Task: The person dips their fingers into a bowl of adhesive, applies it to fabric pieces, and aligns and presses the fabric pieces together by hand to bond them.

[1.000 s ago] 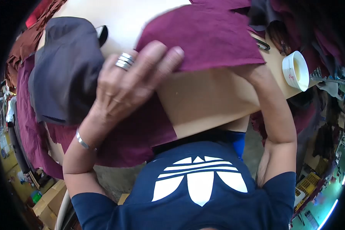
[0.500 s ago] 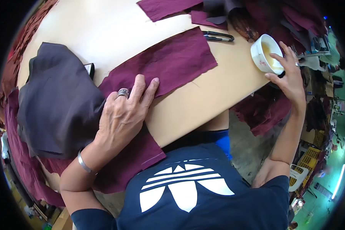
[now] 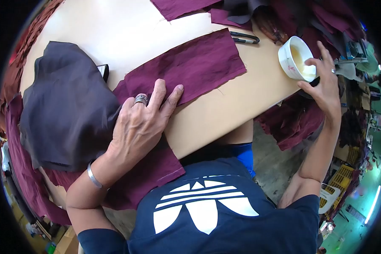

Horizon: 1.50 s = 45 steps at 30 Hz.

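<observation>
My left hand (image 3: 144,112) lies palm down on a maroon strip of cloth (image 3: 194,63), its index and middle fingers stretched out; its thumb is hidden. The strip has frayed edges and rests flat on the table. Beside that hand, a dark grey cloth (image 3: 67,110) is bunched to the left, and another maroon piece (image 3: 144,178) hangs over the table edge below the wrist. My right hand (image 3: 324,82) is at the near right rim of a white bowl (image 3: 287,61) holding pale yellowish stuff. Its fingers are spread, with the index fingertip at the bowl's opening.
A black-handled tool (image 3: 246,39), partly under the strip, lies on the pale table (image 3: 228,106). More maroon pieces (image 3: 182,8) are at the back. Maroon cloth (image 3: 292,122) hangs below the right table edge. A yellow crate (image 3: 340,182) stands on the lower right.
My left hand and the maroon strip have shifted slightly to the right. My right hand has moved a little to the right, its fingers still spread at the bowl.
</observation>
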Each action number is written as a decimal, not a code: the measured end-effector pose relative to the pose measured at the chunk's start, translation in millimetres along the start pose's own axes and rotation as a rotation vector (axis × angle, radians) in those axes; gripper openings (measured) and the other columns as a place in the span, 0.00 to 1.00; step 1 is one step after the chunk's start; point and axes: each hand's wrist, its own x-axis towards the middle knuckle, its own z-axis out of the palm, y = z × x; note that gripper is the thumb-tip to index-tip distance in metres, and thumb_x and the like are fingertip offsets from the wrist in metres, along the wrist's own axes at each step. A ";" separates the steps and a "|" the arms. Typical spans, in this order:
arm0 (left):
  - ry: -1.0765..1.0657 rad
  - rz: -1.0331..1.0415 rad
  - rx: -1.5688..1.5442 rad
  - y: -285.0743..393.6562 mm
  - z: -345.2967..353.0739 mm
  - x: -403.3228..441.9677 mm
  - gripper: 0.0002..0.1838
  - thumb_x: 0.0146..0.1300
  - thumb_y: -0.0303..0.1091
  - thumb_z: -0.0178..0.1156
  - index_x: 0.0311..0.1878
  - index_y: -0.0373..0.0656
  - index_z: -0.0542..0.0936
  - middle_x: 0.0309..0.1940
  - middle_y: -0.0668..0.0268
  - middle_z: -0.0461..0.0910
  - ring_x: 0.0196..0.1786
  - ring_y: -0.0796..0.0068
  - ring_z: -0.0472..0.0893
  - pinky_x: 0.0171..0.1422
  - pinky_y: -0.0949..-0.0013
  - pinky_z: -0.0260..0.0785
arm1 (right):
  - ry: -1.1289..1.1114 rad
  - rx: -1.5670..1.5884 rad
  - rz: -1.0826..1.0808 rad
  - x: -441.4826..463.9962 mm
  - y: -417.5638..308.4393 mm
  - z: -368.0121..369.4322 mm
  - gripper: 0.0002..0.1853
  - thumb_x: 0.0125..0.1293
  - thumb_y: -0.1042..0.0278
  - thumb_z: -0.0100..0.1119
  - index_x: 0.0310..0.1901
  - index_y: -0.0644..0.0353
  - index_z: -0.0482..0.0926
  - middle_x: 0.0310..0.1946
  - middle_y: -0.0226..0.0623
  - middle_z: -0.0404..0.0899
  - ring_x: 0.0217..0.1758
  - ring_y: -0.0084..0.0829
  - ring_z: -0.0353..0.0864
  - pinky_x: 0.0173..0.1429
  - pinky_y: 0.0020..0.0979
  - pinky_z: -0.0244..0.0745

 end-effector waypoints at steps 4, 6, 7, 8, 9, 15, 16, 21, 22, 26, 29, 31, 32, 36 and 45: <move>-0.054 -0.059 -0.042 3.2 1.7 -1.9 0.33 0.52 0.24 0.51 0.65 0.55 0.66 0.52 0.59 0.69 0.26 0.75 0.73 0.32 0.70 0.65 | -0.002 -0.189 0.092 -14.6 -24.5 -13.9 0.21 0.40 0.65 0.69 0.38 0.57 0.74 0.67 0.33 0.57 0.71 0.43 0.52 0.67 0.48 0.54; -0.051 -0.058 -0.058 2.8 1.3 -1.4 0.33 0.52 0.24 0.52 0.65 0.54 0.66 0.51 0.59 0.69 0.26 0.75 0.73 0.32 0.71 0.65 | -0.008 -0.276 0.071 -17.8 -43.7 -16.3 0.16 0.43 0.67 0.66 0.35 0.58 0.75 0.65 0.33 0.61 0.70 0.41 0.54 0.67 0.47 0.52; -0.052 -0.059 -0.057 2.5 1.5 -1.4 0.33 0.52 0.24 0.52 0.65 0.54 0.66 0.51 0.59 0.69 0.25 0.75 0.73 0.32 0.71 0.65 | -0.007 -0.311 0.063 -18.5 -53.4 -16.3 0.14 0.44 0.68 0.65 0.35 0.58 0.76 0.65 0.33 0.61 0.70 0.40 0.55 0.68 0.46 0.52; -0.052 -0.058 -0.056 2.3 1.8 -1.3 0.33 0.52 0.24 0.52 0.65 0.54 0.66 0.51 0.59 0.69 0.25 0.75 0.73 0.32 0.71 0.65 | -0.006 -0.346 0.057 -18.0 -62.5 -15.3 0.13 0.45 0.69 0.64 0.34 0.58 0.76 0.64 0.33 0.62 0.70 0.40 0.55 0.68 0.45 0.51; -0.052 -0.057 -0.056 2.4 1.5 -1.4 0.33 0.52 0.24 0.52 0.65 0.54 0.66 0.51 0.59 0.69 0.25 0.75 0.73 0.32 0.71 0.65 | 0.062 -0.279 -0.019 -17.4 -71.1 -12.0 0.10 0.47 0.72 0.61 0.35 0.57 0.78 0.61 0.34 0.66 0.68 0.39 0.57 0.67 0.44 0.52; -0.046 -0.056 -0.045 2.0 1.0 -1.5 0.33 0.52 0.24 0.52 0.65 0.54 0.67 0.51 0.59 0.69 0.25 0.76 0.73 0.31 0.71 0.65 | -0.036 0.645 0.049 -9.9 -121.6 35.3 0.25 0.44 0.85 0.46 0.47 0.58 0.80 0.38 0.40 0.71 0.45 0.38 0.69 0.54 0.37 0.61; -0.053 -0.056 -0.039 2.3 0.9 -1.5 0.33 0.52 0.24 0.52 0.65 0.54 0.67 0.51 0.59 0.69 0.25 0.76 0.73 0.31 0.71 0.65 | -0.058 0.696 0.046 -8.5 -120.9 42.5 0.26 0.44 0.85 0.45 0.48 0.59 0.79 0.38 0.40 0.71 0.45 0.39 0.69 0.53 0.36 0.62; -0.066 -0.050 -0.020 3.0 -0.1 -0.6 0.34 0.51 0.23 0.52 0.65 0.54 0.67 0.51 0.59 0.69 0.25 0.76 0.73 0.31 0.71 0.65 | 0.012 0.466 -0.041 -8.4 -128.8 60.5 0.24 0.46 0.83 0.48 0.49 0.61 0.78 0.36 0.39 0.71 0.42 0.36 0.70 0.48 0.36 0.63; -0.065 -0.048 -0.025 2.9 0.5 -0.7 0.33 0.51 0.23 0.52 0.65 0.54 0.67 0.51 0.59 0.69 0.25 0.76 0.73 0.31 0.71 0.65 | 0.031 0.268 -0.046 -8.7 -134.1 59.5 0.23 0.48 0.81 0.49 0.49 0.60 0.78 0.35 0.38 0.71 0.42 0.35 0.70 0.46 0.35 0.63; -0.057 -0.050 -0.024 2.4 2.5 -1.0 0.33 0.52 0.23 0.52 0.65 0.53 0.67 0.51 0.58 0.69 0.24 0.76 0.72 0.30 0.72 0.65 | 0.059 -0.288 -0.075 -9.9 -152.4 55.2 0.19 0.52 0.73 0.53 0.49 0.60 0.77 0.33 0.32 0.71 0.39 0.29 0.71 0.44 0.34 0.62; -0.059 -0.050 -0.020 2.7 2.5 -1.9 0.33 0.52 0.23 0.52 0.65 0.53 0.67 0.51 0.59 0.69 0.24 0.77 0.72 0.31 0.72 0.65 | 0.077 -0.298 -0.181 -14.8 -158.5 52.0 0.19 0.54 0.70 0.52 0.49 0.60 0.77 0.33 0.29 0.71 0.38 0.26 0.71 0.45 0.33 0.61; -0.060 -0.047 -0.012 2.6 2.1 -2.4 0.33 0.52 0.24 0.52 0.65 0.52 0.67 0.51 0.59 0.69 0.25 0.76 0.72 0.31 0.73 0.65 | 0.079 -0.305 -0.185 -12.4 -154.8 49.0 0.19 0.54 0.70 0.52 0.49 0.58 0.77 0.32 0.29 0.71 0.38 0.26 0.71 0.45 0.33 0.61; -0.059 -0.044 -0.005 2.4 1.8 -2.8 0.33 0.52 0.24 0.52 0.65 0.52 0.67 0.51 0.59 0.69 0.25 0.76 0.72 0.31 0.73 0.65 | 0.080 -0.309 -0.187 -11.2 -151.7 48.6 0.19 0.54 0.70 0.52 0.49 0.57 0.77 0.32 0.29 0.71 0.38 0.26 0.71 0.45 0.34 0.61; 0.002 0.024 0.090 -1.8 -2.1 -2.2 0.23 0.56 0.27 0.52 0.58 0.45 0.73 0.48 0.62 0.72 0.25 0.82 0.71 0.26 0.79 0.59 | 0.092 -0.356 -0.190 -9.2 -135.6 54.1 0.22 0.54 0.69 0.53 0.53 0.51 0.76 0.33 0.28 0.70 0.39 0.27 0.70 0.45 0.36 0.59; -0.028 -0.012 0.075 0.7 -5.0 -9.3 0.20 0.53 0.27 0.55 0.53 0.44 0.76 0.56 0.59 0.72 0.32 0.74 0.77 0.35 0.73 0.65 | 0.059 -0.291 -0.247 -16.8 -158.6 49.5 0.27 0.54 0.70 0.51 0.59 0.45 0.71 0.34 0.24 0.71 0.35 0.23 0.70 0.45 0.34 0.57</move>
